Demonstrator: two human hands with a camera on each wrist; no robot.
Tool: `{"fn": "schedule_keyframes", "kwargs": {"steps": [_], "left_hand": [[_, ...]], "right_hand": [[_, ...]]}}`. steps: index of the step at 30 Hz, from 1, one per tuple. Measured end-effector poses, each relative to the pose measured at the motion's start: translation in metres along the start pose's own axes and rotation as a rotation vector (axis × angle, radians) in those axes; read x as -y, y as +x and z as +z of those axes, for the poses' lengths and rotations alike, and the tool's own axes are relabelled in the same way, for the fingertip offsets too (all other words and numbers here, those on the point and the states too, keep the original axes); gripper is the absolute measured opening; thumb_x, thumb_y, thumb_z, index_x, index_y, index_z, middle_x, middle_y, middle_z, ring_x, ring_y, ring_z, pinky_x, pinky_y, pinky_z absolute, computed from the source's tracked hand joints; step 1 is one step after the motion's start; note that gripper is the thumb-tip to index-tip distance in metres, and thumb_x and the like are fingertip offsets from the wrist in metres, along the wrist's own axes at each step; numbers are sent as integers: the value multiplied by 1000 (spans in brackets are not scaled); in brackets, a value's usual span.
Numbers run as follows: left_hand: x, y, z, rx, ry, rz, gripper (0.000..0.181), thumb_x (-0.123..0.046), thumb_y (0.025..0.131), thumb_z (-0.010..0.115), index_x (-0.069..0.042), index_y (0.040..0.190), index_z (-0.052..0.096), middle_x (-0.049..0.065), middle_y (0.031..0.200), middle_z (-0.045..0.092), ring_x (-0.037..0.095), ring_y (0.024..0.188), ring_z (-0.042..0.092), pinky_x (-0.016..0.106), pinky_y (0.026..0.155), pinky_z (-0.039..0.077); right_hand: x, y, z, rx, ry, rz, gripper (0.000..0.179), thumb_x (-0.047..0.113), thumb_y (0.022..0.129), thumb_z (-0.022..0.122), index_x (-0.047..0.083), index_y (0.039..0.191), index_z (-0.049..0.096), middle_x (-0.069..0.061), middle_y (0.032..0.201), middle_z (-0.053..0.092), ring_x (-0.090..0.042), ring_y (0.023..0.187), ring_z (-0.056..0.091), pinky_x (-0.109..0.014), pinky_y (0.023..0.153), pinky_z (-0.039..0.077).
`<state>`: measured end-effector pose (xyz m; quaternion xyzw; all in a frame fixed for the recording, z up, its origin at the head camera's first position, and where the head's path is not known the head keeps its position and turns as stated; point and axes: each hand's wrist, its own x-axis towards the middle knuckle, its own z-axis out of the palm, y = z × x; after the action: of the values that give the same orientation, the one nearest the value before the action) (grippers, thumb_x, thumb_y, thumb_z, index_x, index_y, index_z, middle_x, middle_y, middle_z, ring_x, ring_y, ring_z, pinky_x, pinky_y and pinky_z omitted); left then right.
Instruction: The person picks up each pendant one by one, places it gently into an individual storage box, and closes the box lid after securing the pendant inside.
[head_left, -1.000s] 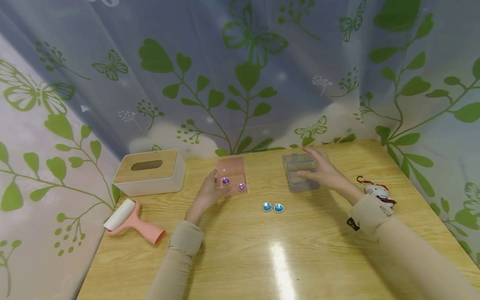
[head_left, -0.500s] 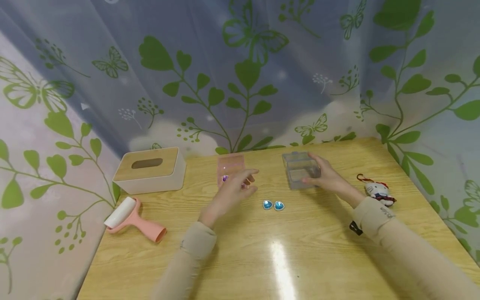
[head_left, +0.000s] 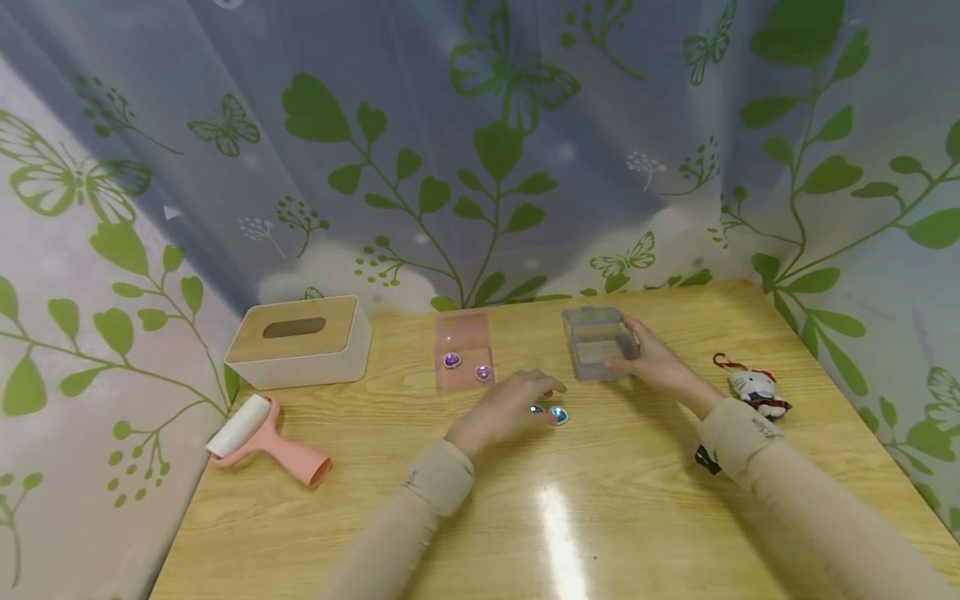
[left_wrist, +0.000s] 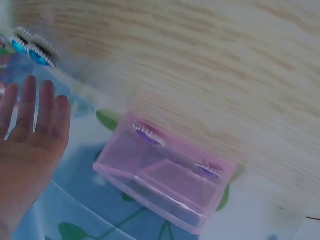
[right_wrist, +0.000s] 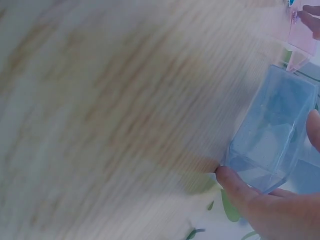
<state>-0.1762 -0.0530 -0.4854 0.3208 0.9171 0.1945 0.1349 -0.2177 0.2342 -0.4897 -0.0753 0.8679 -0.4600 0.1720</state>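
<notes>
Two blue heart-shaped gems (head_left: 558,416) with silvery beaded rims lie on the table. My left hand (head_left: 504,412) is over them with fingers extended, partly covering the left gem; whether it touches them I cannot tell. The left wrist view shows the fingers (left_wrist: 45,107) straight, close to the blue gems (left_wrist: 31,50). My right hand (head_left: 660,360) holds the right side of an open clear bluish plastic box (head_left: 581,362). In the right wrist view, thumb and fingers span one end of the box (right_wrist: 272,120). An open pink clear box (head_left: 463,382) contains two purple gems (head_left: 452,360).
A white tissue box (head_left: 300,367) with a wooden lid stands at the back left. Before it lies a pink-handled lint roller (head_left: 281,450). Right of my right hand are a white cat plush charm (head_left: 756,390) and a small black clip (head_left: 705,460). A patterned curtain (head_left: 420,250) borders the table's back.
My left hand has moved right from the pink box to the blue gems. My right hand has closed in on the bluish box and now holds its side.
</notes>
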Motion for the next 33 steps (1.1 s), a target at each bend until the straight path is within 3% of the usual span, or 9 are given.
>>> {"fn": "schedule_keyframes", "kwargs": {"steps": [11, 19, 28, 33], "left_hand": [[-7, 10, 12, 41, 200, -6, 55, -38, 96, 75, -24, 147, 60, -1, 146, 63, 23, 132, 60, 39, 106, 57], [-7, 14, 19, 39, 314, 2, 47, -41, 97, 74, -26, 141, 65, -4, 139, 65, 21, 127, 60, 37, 100, 58], [-10, 13, 22, 28, 383, -12, 40, -44, 99, 72, -24, 134, 70, -4, 138, 65, 18, 123, 61, 35, 103, 57], [-9, 11, 23, 2, 385, -9, 33, -43, 98, 73, -25, 125, 74, -5, 131, 67, 17, 115, 62, 32, 96, 59]], "right_hand": [[-1, 3, 1, -2, 5, 7, 101, 28, 104, 68, 8, 169, -6, -26, 176, -3, -58, 159, 6, -78, 123, 21], [1, 3, 3, 7, 6, 4, 100, 28, 104, 68, 8, 169, -5, -26, 176, -3, -59, 158, 7, -77, 123, 23], [3, 3, 1, 11, 24, 12, 102, 28, 103, 70, 10, 170, -5, -27, 176, -4, -64, 155, 10, -78, 120, 28], [1, 4, 3, 10, 32, 3, 103, 28, 103, 70, 10, 170, -6, -27, 176, -6, -66, 154, 11, -78, 120, 29]]}}
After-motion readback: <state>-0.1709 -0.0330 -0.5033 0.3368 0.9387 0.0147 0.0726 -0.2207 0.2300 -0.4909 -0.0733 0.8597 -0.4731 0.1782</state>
